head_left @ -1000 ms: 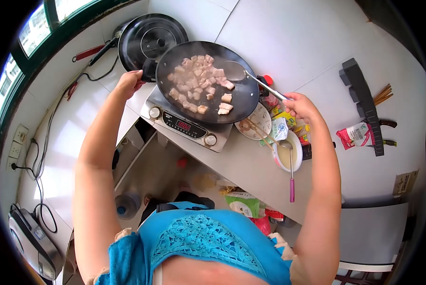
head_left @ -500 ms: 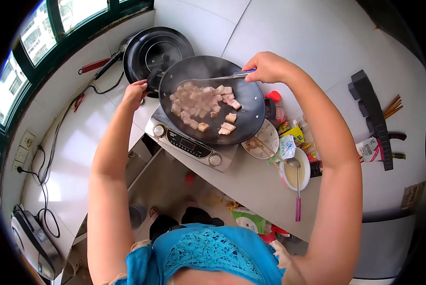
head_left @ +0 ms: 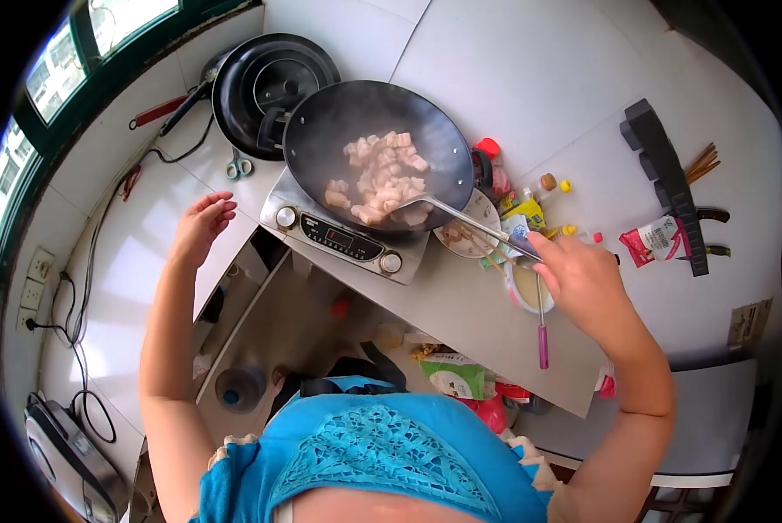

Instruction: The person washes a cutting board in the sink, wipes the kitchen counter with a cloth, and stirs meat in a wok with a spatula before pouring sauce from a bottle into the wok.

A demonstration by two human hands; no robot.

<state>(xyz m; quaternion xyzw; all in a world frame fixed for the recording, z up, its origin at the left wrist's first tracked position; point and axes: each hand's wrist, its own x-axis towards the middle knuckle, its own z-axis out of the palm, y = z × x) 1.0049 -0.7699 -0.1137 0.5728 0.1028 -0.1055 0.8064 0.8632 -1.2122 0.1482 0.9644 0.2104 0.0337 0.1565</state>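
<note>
My right hand (head_left: 581, 275) grips the dark end of a long metal spatula (head_left: 469, 218), whose head rests among pale meat chunks (head_left: 387, 174) in the black wok (head_left: 435, 131). A little steam rises from the meat. Under the wok stands a silver induction cooker (head_left: 347, 240) with two knobs. My left hand (head_left: 204, 228) hangs over the white counter, its fingers loosely bent and nothing in them. Beyond it, apart from my fingers, lie scissors (head_left: 239, 166) and the wok's side handle (head_left: 272, 128).
A black lid (head_left: 273, 65) and a red-handled pan (head_left: 160, 112) are behind the wok. To the right stand a plate (head_left: 461, 234), a bowl (head_left: 520, 292) with a purple-handled spoon (head_left: 544, 344), and several bottles and packets. A knife rack (head_left: 666, 183) hangs on the wall.
My left hand has let go of the wok handle and moved down toward me. My right hand has swung the spatula to the wok's near right side. The meat is now gathered closer together.
</note>
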